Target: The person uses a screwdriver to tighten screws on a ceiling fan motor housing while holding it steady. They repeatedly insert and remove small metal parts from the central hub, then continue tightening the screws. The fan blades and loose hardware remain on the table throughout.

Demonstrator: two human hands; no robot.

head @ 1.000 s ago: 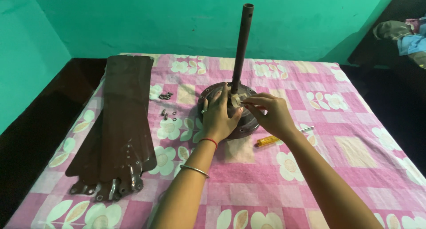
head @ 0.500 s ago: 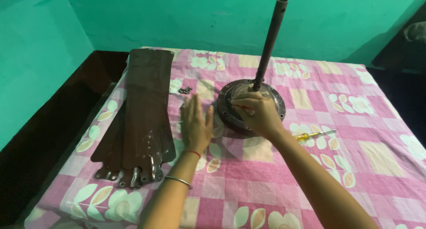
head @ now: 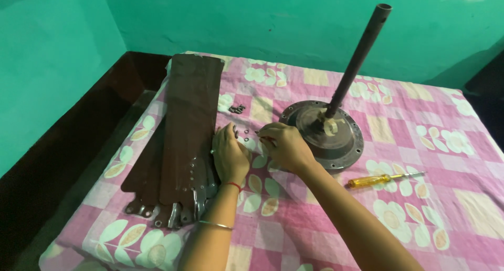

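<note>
My left hand [head: 229, 155] lies on the pink flowered sheet beside the stacked brown fan blades [head: 185, 129], with its fingertips at a few small loose screws [head: 242, 134]. To its right, my right hand [head: 286, 146] has curled fingers, and its pinched fingertips point at the same screws. Whether they grip one is hidden. The round brown fan motor [head: 328, 134] with its upright rod [head: 357, 61] sits just right of my right hand, untouched.
A second small heap of screws [head: 237, 109] lies further back between blades and motor. A yellow-handled screwdriver [head: 383, 179] lies right of my right forearm. The bed's dark wooden edge [head: 79, 145] runs along the left, and green walls stand behind.
Both hands have left the motor and moved left to the loose screws beside the blades. The view has shifted, so the motor now sits further right.
</note>
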